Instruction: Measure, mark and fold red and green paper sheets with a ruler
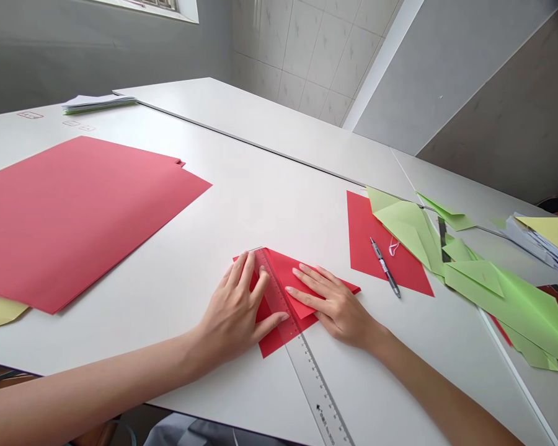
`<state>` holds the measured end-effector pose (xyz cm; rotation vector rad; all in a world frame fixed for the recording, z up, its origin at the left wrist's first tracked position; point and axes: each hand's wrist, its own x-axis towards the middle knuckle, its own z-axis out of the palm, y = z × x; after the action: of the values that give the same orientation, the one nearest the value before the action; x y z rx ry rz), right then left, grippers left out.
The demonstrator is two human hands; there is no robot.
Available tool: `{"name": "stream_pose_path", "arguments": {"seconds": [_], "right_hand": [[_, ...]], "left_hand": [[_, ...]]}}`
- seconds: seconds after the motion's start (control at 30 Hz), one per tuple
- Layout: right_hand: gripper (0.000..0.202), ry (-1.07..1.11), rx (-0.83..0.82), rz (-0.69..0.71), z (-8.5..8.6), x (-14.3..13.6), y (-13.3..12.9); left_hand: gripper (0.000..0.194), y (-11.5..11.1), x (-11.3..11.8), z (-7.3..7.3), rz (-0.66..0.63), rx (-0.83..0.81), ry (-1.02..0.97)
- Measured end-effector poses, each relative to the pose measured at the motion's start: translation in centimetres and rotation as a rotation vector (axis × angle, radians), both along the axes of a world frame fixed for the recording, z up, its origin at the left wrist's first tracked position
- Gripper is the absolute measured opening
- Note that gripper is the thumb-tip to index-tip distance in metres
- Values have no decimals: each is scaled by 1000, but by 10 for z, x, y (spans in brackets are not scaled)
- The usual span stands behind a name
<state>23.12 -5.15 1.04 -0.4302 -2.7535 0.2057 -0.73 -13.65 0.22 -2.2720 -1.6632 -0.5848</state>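
Note:
A small piece of red paper (270,342) lies on the white table in front of me, its right part folded up along a clear plastic ruler (317,396). The ruler runs slantwise across the sheet and past the table's near side. My left hand (235,303) presses on the ruler and the paper's left part, fingers spread and thumb stretched out. On the folded flap (279,263) rests my right hand (337,302), its fingers flat and apart. Neither hand is wrapped round anything. Part of the paper is hidden under both hands.
Large red sheets (74,217) lie at the left over a yellow sheet (0,311). To the right, a pen (385,267) rests partly on a red sheet (365,241) beside green paper pieces (516,291). Paper stacks stand far left (97,104) and far right (537,244).

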Motion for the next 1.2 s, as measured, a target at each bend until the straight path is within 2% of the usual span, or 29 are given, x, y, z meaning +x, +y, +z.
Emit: {"name": "stream_pose_path", "arguments": {"seconds": [0.43,0.6,1.2], "right_hand": [[56,-37,22,39,4,1,0],[52,-36,31,44,4,1,-1],[50,-40,25,39,4,1,0]], "left_hand": [[82,-1,-1,-3,0,29,2],[75,-2,-2,-3,-5,9,1],[76,-2,-3,-4,2,15,35]]}}
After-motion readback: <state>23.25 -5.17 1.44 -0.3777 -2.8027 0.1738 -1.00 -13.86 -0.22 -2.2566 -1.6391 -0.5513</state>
